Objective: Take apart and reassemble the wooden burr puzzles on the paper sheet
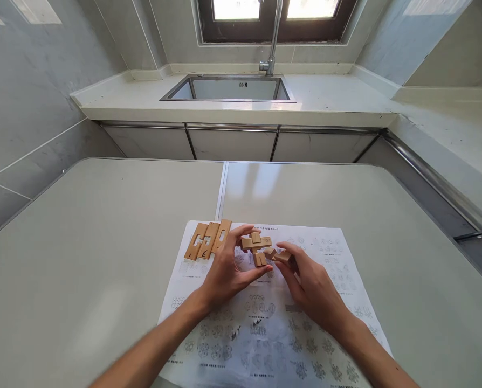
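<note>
Above a printed instruction sheet [273,312], my left hand [227,269] is closed on a small cluster of interlocked wooden puzzle pieces [256,242], thumb below and fingers behind. My right hand [309,285] pinches a notched wooden puzzle piece [281,255] between thumb and forefinger. Its left end is at the right side of the cluster; whether the two touch I cannot tell. Beyond my left hand, flat wooden pieces with cut-out slots lie side by side on the sheet: one marked "I" [195,241], one marked "E" [208,241], and one partly behind my fingers [222,235].
The sheet lies on a pale table [103,258] with a seam running away from me. Past the table's far edge are a white counter [330,97], a steel sink [228,100] and a faucet [271,48] under a window. A metal rail [439,178] runs along the right.
</note>
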Motion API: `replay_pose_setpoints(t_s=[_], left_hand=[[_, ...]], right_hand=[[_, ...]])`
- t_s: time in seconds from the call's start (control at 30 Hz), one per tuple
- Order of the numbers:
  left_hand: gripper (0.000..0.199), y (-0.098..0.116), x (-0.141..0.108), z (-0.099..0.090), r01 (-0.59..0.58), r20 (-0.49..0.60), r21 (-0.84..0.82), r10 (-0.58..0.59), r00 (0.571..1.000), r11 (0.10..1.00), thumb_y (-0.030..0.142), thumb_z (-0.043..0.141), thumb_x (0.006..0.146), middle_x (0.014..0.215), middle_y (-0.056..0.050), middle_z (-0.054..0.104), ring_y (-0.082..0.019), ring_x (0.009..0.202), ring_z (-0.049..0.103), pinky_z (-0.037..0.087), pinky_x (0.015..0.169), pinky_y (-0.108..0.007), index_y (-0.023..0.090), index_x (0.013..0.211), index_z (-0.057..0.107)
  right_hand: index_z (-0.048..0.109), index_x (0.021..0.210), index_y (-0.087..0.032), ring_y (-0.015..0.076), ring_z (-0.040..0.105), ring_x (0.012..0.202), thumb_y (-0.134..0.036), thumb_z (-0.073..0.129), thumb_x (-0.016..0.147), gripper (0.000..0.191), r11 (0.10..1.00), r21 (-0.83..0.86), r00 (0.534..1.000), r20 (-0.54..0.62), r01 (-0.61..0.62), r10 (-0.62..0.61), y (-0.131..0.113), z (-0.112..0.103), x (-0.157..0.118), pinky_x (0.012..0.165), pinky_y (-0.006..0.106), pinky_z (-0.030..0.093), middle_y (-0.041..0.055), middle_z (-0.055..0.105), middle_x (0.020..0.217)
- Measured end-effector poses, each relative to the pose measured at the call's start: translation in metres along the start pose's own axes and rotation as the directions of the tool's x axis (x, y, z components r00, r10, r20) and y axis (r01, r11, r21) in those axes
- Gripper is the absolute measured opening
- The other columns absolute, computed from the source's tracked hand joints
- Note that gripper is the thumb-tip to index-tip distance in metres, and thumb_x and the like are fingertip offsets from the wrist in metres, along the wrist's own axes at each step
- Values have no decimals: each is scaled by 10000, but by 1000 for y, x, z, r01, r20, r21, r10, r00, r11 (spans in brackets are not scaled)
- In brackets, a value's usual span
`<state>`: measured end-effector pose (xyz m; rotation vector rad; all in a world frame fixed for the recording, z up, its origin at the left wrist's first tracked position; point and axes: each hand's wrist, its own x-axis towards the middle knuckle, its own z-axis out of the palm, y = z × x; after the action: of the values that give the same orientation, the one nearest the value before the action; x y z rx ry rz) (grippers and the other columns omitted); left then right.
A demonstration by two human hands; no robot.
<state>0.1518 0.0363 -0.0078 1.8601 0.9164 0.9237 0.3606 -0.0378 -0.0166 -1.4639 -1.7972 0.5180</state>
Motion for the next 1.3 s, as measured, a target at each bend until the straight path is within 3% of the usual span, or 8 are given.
replay_pose_setpoints(t_s=[0.1,0.27,0.37,0.53,0.73,1.13,1.3], left_hand=[[740,2,1,0,7,18,4,-7,1000,1000,331,901,829,1386,-99,647,-264,1168,674,559,1019,-431,303,1432,473],[756,3,0,0,1,52,-11,0,999,1000,292,892,832,1387,-106,654,-274,1203,681,552,1061,-447,303,1447,452],[765,4,0,0,-14,81,0,14,997,1000,305,888,835,1396,-110,652,-295,1267,663,537,1100,-468,308,1457,443],[759,5,-1,-1,-36,79,44,32,996,998,305,878,842,1402,-105,658,-300,1300,643,526,1112,-469,311,1465,443],[744,6,-2,-1,-45,99,86,36,994,995,317,880,832,1382,-109,676,-292,1233,680,566,1038,-440,291,1446,460],[654,5,-3,4,-182,140,169,159,977,969,207,826,830,1243,-64,677,-239,1073,698,586,927,-385,292,1376,476],[671,4,-3,5,-217,134,204,192,972,955,250,849,833,1237,-59,698,-240,1065,693,574,933,-386,294,1387,473]], right_hand=[[543,1283,-244,172,680,703,-315,544,1099,198,1000,-23,999,-47,18,-19,3,1,-1,657,300,572,41,734,962],[635,1235,-263,196,732,915,-212,541,1091,179,992,7,990,-65,127,-126,0,-1,2,776,327,626,77,708,1102],[687,1202,-266,193,734,917,-186,536,1084,208,989,34,984,-112,142,-137,-2,-1,2,777,339,647,89,638,1141],[590,1415,-281,221,721,974,-165,529,1080,360,989,9,980,-137,149,-147,-3,0,1,824,387,671,89,647,1094],[629,1313,-260,222,722,1018,-126,563,1059,296,981,-17,969,-155,194,-194,-5,2,1,857,371,669,93,661,1135],[632,1372,-286,225,738,1008,-95,551,1053,381,977,27,968,-144,213,-207,-8,0,2,865,384,674,89,681,1133],[641,1378,-294,219,756,980,-62,562,1036,421,965,72,960,-149,250,-238,-11,-1,1,829,360,678,76,704,1102]])
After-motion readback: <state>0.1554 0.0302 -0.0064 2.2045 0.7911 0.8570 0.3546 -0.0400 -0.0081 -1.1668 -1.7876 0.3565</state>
